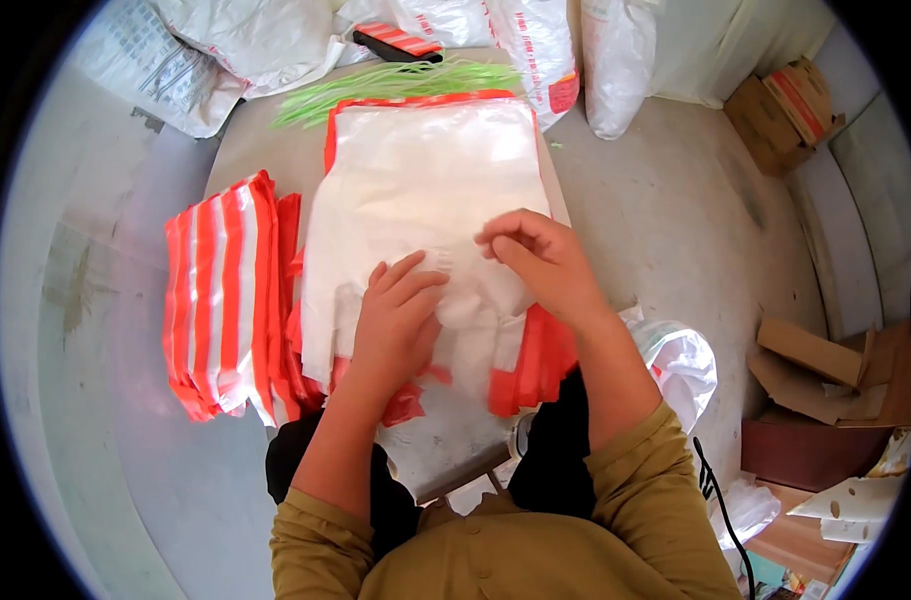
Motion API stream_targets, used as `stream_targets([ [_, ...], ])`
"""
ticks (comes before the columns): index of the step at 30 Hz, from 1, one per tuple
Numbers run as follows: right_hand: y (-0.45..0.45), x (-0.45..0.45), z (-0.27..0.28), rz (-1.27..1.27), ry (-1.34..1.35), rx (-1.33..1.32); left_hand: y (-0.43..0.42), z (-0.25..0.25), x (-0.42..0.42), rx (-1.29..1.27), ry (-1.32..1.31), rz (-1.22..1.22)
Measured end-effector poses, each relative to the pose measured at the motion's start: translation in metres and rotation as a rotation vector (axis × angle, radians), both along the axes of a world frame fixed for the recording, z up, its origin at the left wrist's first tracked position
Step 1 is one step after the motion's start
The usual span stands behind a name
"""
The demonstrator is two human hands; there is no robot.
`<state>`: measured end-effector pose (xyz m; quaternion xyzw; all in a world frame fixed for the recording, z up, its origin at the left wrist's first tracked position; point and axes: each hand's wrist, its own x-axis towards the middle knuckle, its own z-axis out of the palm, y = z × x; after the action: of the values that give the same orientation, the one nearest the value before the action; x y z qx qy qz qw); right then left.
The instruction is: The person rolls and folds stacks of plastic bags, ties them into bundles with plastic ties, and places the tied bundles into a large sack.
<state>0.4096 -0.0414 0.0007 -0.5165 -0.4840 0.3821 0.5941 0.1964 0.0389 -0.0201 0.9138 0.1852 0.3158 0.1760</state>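
Observation:
A white plastic bag [435,170] lies flat on top of a stack with red edges, in front of my body. My left hand [400,315] rests on the lower part of the bag, its fingers apart and slightly bent. Over the bag's right side, my right hand [545,265] has its fingers curled in towards the thumb. Whether anything thin is between those fingertips I cannot make out. The white plastic is crumpled between and below my hands. Red bag ends [535,365] show at the stack's lower right.
A folded pile of red-and-white striped bags [220,290] stands at the left. Thin green strips [395,88] lie behind the stack, near a black item with a striped top [400,42]. Filled white sacks [535,50] line the back. Cardboard boxes [785,110] sit at the right.

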Motion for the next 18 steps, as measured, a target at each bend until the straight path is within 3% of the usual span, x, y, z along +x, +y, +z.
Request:
stream_targets([
  [4,-0.020,0.010,0.008,-0.006,-0.499,-0.151,0.001,-0.002,-0.003,-0.018,0.008,0.011],
  [7,-0.017,0.013,0.000,-0.200,-0.948,0.157,0.000,0.001,-0.003,-0.029,0.021,0.017],
  [10,-0.013,0.013,-0.011,-0.198,-0.963,0.034,-0.001,0.001,0.000,-0.029,-0.007,0.014],
  [13,-0.006,0.001,-0.001,-0.152,-0.644,-0.133,-0.002,0.000,0.001,-0.033,-0.045,0.015],
  [18,0.007,-0.009,-0.012,-0.168,-0.678,-0.008,-0.003,0.003,0.002,-0.013,-0.037,0.002],
])
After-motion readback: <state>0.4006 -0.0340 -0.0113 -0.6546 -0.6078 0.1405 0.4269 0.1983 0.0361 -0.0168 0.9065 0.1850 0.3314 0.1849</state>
